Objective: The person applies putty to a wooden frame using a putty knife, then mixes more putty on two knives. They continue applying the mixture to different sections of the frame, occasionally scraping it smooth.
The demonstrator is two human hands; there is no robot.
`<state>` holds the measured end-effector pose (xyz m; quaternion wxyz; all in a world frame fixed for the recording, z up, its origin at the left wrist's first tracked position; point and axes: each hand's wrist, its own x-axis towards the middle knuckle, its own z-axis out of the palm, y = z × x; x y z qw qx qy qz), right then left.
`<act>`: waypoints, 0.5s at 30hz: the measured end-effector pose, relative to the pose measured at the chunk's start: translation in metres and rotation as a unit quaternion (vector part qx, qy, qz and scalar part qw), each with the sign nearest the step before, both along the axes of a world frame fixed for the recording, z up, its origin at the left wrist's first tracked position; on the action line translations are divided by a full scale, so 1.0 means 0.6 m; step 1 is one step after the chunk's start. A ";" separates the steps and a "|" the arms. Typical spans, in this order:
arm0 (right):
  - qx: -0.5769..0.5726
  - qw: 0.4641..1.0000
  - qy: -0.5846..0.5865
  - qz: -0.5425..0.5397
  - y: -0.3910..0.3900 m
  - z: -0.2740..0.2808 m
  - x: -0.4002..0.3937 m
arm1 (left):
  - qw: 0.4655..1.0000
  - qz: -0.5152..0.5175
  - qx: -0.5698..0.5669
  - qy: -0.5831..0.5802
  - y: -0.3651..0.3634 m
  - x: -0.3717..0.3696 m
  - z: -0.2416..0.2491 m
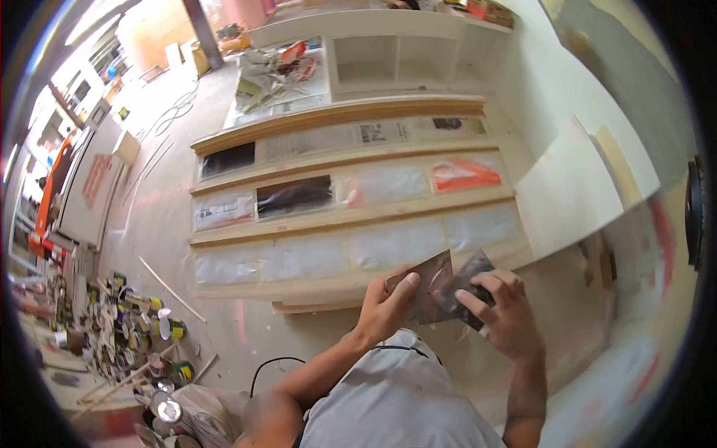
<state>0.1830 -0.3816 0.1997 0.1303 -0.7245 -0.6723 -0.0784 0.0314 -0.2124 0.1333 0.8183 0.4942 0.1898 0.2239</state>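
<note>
My left hand [387, 305] is closed on a thin, flat putty spreader [432, 270], with the thumb lying on its face. Closed on a second dark, flat spreader [464, 278] is my right hand [509, 313], its fingers bent over the near edge. Both plates are held in front of my body, and their edges meet or overlap; smears mark the surfaces. Just beyond them lies a stepped structure with pale wooden ledges [358, 224]. Panels between the ledges are covered with plastic sheet [396, 243] and newspaper [328, 142].
Cans [173, 328], sticks and clutter crowd the floor at left. A thin strip [172, 290] lies nearby. White cubbies [396, 60] stand behind, beside a heap of crumpled sheeting [276, 71]. A curved white panel [571, 187] rises at right. A black cable [272, 362] lies near me.
</note>
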 end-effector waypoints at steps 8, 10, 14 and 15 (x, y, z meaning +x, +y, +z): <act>0.248 0.910 0.329 0.032 0.080 -0.124 0.076 | 0.908 -0.035 -0.402 -0.110 0.017 0.152 -0.048; 0.208 0.944 0.253 -0.034 0.111 -0.131 0.120 | 0.936 -0.038 -0.336 -0.095 0.037 0.156 -0.057; 0.089 0.946 0.293 -0.102 0.109 -0.171 0.217 | 0.961 -0.056 -0.243 -0.121 0.061 0.183 -0.072; 0.233 0.812 0.518 -0.133 0.110 -0.181 0.226 | 0.979 0.033 -0.185 -0.081 0.068 0.200 -0.083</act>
